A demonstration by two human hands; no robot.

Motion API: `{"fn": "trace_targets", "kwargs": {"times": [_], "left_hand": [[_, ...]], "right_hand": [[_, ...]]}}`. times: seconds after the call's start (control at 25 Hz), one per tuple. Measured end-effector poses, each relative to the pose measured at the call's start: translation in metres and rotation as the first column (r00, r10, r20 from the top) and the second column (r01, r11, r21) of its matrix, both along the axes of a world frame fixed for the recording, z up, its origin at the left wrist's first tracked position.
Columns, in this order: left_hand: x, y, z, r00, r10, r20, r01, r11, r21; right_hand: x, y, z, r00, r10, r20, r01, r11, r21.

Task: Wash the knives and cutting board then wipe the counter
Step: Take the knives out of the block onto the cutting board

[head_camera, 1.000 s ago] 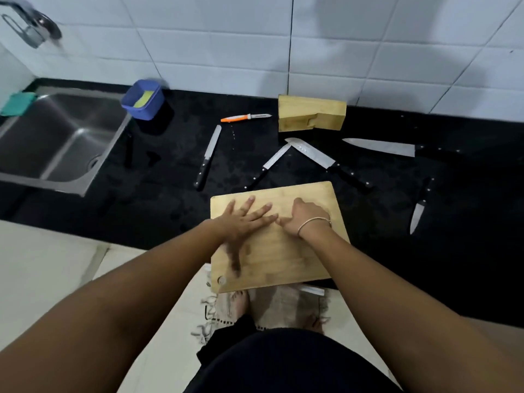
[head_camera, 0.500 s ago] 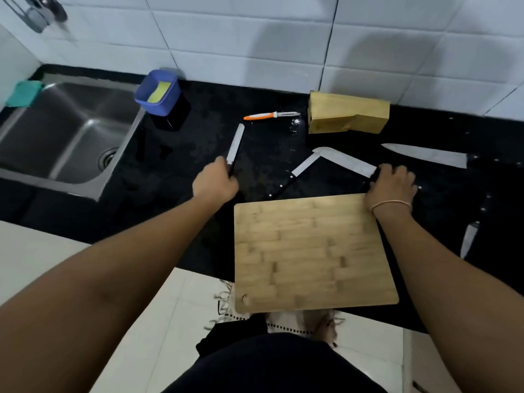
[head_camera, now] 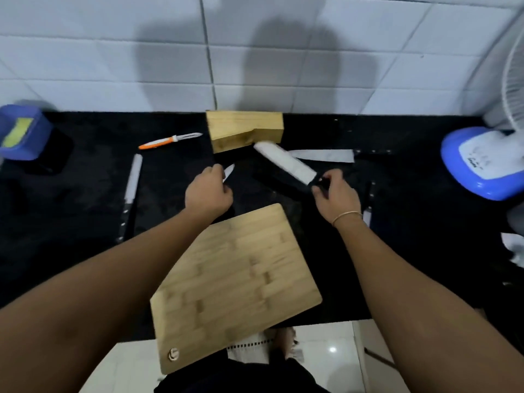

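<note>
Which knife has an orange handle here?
The small orange-handled knife lying on the counter left of the wooden knife block, untouched. Every other knife whose handle shows has a black one.

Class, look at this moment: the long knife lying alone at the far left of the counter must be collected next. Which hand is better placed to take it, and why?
Probably the left hand. It is nearer the long knife, with bare counter between. The right hand grips the broad knife and would cross over.

Both hands grip knives above board.
</note>
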State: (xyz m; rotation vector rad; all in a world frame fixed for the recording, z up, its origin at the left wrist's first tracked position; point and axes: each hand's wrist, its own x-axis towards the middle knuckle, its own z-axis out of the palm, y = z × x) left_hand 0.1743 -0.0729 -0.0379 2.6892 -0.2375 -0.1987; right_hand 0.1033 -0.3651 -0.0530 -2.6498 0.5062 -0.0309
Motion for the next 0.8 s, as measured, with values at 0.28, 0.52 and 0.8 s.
{"fn": "trace_targets", "kwargs": {"times": [0.28, 0.52, 0.8], "left_hand": [[-0.002, -0.048, -0.02, 0.996, -0.051, 0.077, 0.055, 0.997, -0.047], [-0.028, -0.015, -0.014, 0.963, 0.251, 0.093, -0.264, 0.95, 0.167], [-0.032, 0.009, -0.023, 0.948, 0.315, -0.044, -0.292, 0.916, 0.274]], "right_hand": [[0.057, -0.113, 0.006, 0.964, -0.263, -0.033, 0.259, 0.961, -0.093], [0.075, -0.13, -0.001, 0.971, -0.132, -0.198, 0.077, 0.962, -0.261], [0.079, -0.12, -0.003, 0.982, -0.027, -0.184, -0.036, 0.944, -0.328]]}}
